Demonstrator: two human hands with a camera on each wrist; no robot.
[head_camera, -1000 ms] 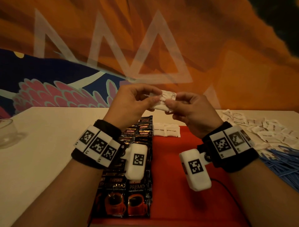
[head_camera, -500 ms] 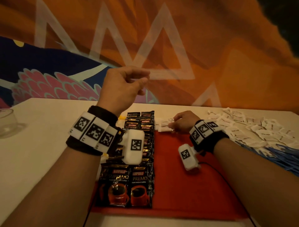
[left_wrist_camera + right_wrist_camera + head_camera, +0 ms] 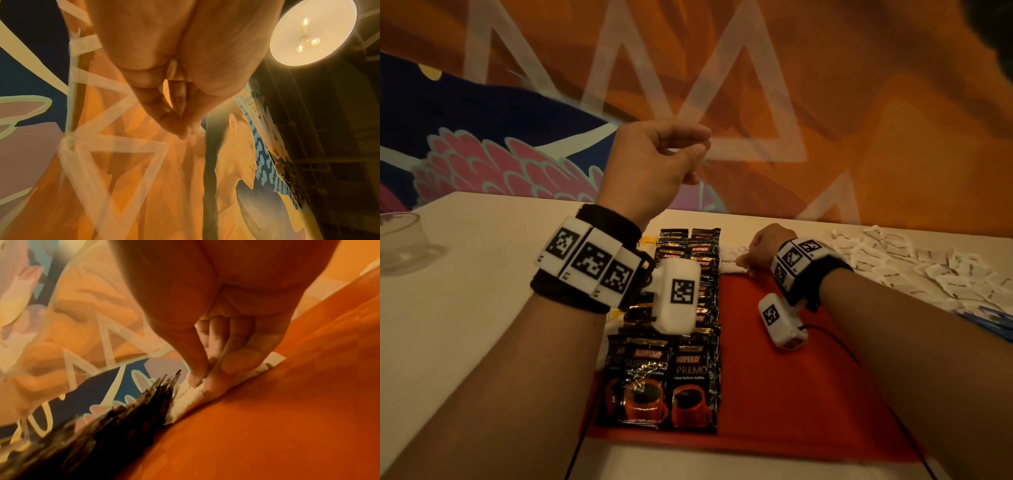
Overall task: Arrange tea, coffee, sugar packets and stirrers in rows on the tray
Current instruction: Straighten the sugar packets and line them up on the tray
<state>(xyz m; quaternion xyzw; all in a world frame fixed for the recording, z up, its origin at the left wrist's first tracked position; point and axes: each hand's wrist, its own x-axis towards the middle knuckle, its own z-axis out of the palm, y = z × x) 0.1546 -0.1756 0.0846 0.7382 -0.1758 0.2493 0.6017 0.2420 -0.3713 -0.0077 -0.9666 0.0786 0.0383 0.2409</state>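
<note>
A red tray [image 3: 791, 394] lies in front of me. Two columns of black Kopiko coffee sachets [image 3: 678, 387] run down its left side. White sugar packets [image 3: 729, 262] lie at its far edge, right of the sachets. My right hand [image 3: 748, 260] is down on them. In the right wrist view its thumb and fingers [image 3: 207, 376] pinch a white sugar packet [image 3: 273, 360] against the tray [image 3: 287, 418], beside the sachets [image 3: 123, 418]. My left hand [image 3: 698, 147] hangs raised above the sachets with fingertips [image 3: 185, 128] curled together, holding nothing.
A loose pile of white sugar packets [image 3: 928, 263] covers the table at the right, with blue stirrers [image 3: 993, 318] at its near edge. A glass [image 3: 400, 240] stands at the far left. A painted wall rises behind the table.
A second ago both hands held a sugar packet in the air. My right hand has carried it down to the tray's far edge. My left hand has let go and stayed raised.
</note>
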